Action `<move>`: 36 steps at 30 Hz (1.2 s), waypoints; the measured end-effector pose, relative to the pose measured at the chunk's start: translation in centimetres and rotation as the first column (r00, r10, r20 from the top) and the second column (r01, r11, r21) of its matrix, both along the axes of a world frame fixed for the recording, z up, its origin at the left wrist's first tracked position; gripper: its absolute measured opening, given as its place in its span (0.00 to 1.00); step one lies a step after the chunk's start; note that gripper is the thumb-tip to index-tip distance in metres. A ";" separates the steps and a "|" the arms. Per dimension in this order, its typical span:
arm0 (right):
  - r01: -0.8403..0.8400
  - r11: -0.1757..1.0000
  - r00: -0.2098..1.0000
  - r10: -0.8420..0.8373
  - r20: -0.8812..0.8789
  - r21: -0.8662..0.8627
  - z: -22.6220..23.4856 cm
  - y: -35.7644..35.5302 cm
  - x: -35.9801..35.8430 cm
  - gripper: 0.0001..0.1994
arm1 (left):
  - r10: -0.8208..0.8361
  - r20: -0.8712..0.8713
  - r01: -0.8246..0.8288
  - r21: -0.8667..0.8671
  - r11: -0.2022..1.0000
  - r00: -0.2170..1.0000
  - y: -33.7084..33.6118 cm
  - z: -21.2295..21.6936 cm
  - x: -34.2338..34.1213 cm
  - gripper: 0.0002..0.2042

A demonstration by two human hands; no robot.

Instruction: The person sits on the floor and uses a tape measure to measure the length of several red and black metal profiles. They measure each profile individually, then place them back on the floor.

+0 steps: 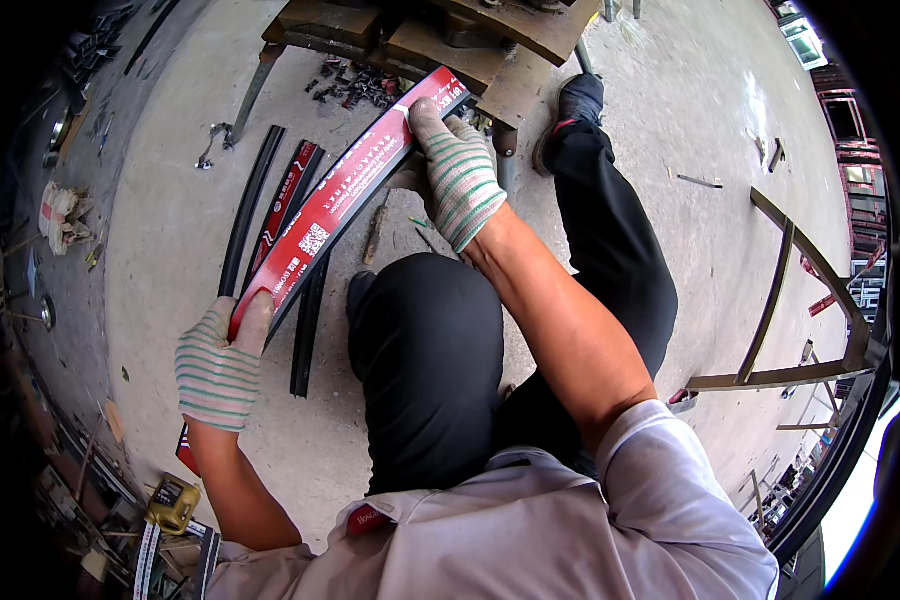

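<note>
A long, dark frame profile with red printed protective film (345, 190) slants across in front of me, its far end up and to the right. My left hand (220, 370), in a white glove with green stripes, is closed around its lower left part, thumb on the red face. Near the upper end my right hand (458, 178), gloved alike, grips it with the thumb on top and the fingers underneath. Beneath the profile, several dark bars lie on the floor, among them a black bar (252, 210) and a bar with a dark red film strip (292, 190).
A rusty metal machine stand (450, 45) rises ahead, with dark scraps (355, 85) on the floor beside it. My bent knee (435, 330) is close below the profile. A brown metal frame (800, 378) lies right; a yellow tape measure (173, 503) sits lower left.
</note>
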State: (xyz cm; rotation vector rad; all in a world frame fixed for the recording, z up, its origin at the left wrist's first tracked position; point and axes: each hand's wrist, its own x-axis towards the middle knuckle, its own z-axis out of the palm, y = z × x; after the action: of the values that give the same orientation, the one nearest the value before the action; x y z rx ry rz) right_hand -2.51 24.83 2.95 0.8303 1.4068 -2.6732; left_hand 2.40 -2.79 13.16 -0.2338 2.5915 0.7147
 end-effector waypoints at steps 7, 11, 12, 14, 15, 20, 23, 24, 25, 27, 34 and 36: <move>0.004 0.996 0.999 -0.006 -0.033 -0.086 -0.2 0.1 0.0 0.18 | -0.089 -0.083 0.086 -0.037 0.996 0.993 0.5 1.0 -0.4 0.30; 0.017 0.997 1.000 -0.016 0.016 -0.069 0.0 0.1 -0.2 0.18 | -0.100 -0.093 0.098 -0.017 0.995 0.991 0.2 0.8 -0.6 0.30; 0.015 0.999 0.999 -0.013 0.043 -0.034 0.3 0.1 -0.3 0.18 | -0.102 -0.095 0.101 -0.014 0.995 0.990 0.1 0.7 -0.6 0.30; 0.016 0.999 0.997 -0.019 0.078 0.036 0.9 0.0 -0.4 0.18 | -0.095 -0.071 0.097 0.021 0.995 0.993 -0.4 0.1 -0.8 0.29; 0.019 0.997 0.996 -0.025 0.086 0.070 1.2 -0.1 -0.4 0.19 | -0.091 -0.059 0.093 0.038 0.995 0.994 -0.6 -0.2 -0.9 0.29; 0.045 0.997 0.997 -0.049 0.066 0.058 1.2 -0.1 -0.1 0.19 | -0.040 0.004 0.039 0.084 0.996 0.999 -0.2 -0.6 -0.5 0.29; 0.050 0.992 0.993 -0.061 0.097 0.117 2.1 -0.1 -0.1 0.18 | -0.020 0.005 0.019 0.113 0.993 1.000 0.1 -0.6 0.3 0.29; 0.053 0.992 0.994 -0.063 0.090 0.111 2.0 0.0 -0.2 0.18 | -0.023 -0.004 0.023 0.136 0.990 1.000 0.1 -0.6 0.4 0.29; 0.056 0.993 0.994 -0.065 0.084 0.104 1.8 0.1 -0.3 0.18 | -0.039 -0.009 0.040 0.101 0.994 0.999 0.1 -0.5 0.4 0.29; 0.027 0.999 0.998 -0.029 0.049 0.032 0.7 0.2 -0.3 0.18 | -0.076 -0.017 0.076 0.035 0.996 0.997 0.3 -0.2 0.0 0.29; -0.017 0.980 0.996 -0.001 -0.090 -0.198 -1.4 0.4 -0.4 0.20 | -0.128 -0.089 0.113 -0.156 0.981 0.988 1.8 1.0 0.7 0.29; -0.033 0.993 0.999 0.030 -0.023 -0.109 -1.2 0.8 -0.3 0.21 | -0.120 -0.110 0.110 -0.099 0.989 0.987 1.7 0.0 1.4 0.28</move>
State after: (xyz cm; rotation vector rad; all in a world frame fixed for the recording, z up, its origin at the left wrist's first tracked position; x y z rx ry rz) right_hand -2.84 25.65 1.75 0.7668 1.2528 -2.7143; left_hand 3.81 -1.05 13.18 -0.0713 2.7263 0.5837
